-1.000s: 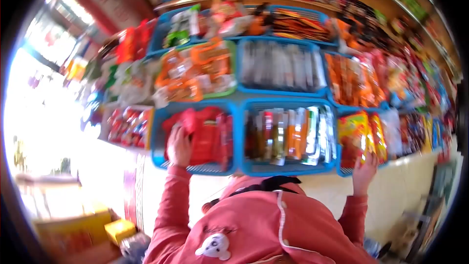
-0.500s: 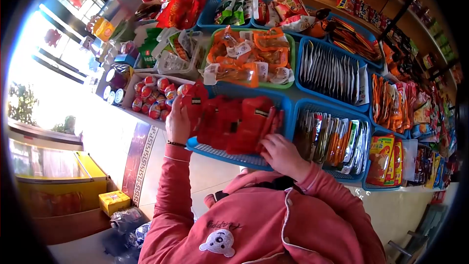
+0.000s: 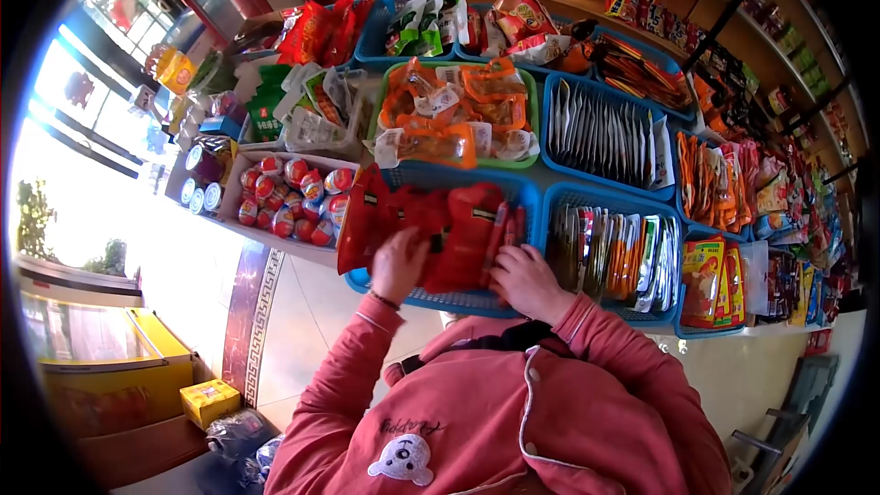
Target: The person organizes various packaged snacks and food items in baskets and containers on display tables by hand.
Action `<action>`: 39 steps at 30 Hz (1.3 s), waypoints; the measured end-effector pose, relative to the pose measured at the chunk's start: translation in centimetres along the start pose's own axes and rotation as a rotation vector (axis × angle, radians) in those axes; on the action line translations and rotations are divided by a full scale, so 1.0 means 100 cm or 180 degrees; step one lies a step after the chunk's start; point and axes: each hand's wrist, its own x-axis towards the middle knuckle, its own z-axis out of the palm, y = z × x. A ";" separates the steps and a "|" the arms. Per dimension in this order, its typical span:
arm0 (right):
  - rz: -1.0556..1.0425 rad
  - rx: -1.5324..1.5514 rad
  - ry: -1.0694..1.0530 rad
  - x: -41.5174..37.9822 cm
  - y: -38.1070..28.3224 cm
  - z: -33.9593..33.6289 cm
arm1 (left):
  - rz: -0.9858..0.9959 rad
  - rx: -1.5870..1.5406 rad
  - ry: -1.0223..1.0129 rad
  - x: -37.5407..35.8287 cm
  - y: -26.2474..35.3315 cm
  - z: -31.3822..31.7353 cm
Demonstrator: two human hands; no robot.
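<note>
Red snack packets (image 3: 472, 234) with small black labels fill a blue plastic basket (image 3: 440, 301) in front of me. My left hand (image 3: 398, 268) is among them, its fingers bent onto the packets in the middle; the fingertips are partly hidden. To its left, one red packet (image 3: 359, 225) leans over the basket's left end. At the right end, my right hand (image 3: 530, 282) has its fingers curled over the edges of packets standing on their sides.
A box of red-and-white egg-shaped candies (image 3: 293, 202) adjoins the basket on the left. Behind is a green tray (image 3: 534, 119) of orange packs. To the right sits a blue basket (image 3: 676, 289) of upright packets. Snack shelves (image 3: 605, 14) line the back.
My left hand has left the packet at the left end and moved right, onto the middle packets. My right hand stays at the right end. The view has shifted slightly.
</note>
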 end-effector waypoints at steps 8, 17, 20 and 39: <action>-0.0171 0.0314 0.0034 -0.003 0.011 0.009 | -0.0751 -0.0477 -0.0200 0.005 0.006 0.078; -0.0319 0.0331 0.0066 -0.002 0.020 0.018 | -0.0628 -0.0178 -0.0093 0.002 0.008 0.020; -0.0351 0.0290 -0.0018 -0.003 0.021 0.018 | -0.0694 -0.0252 -0.0204 0.011 -0.014 -0.006; -0.0381 0.0092 -0.0132 -0.002 0.021 0.018 | -0.1371 -0.0558 -0.0947 0.018 -0.013 0.002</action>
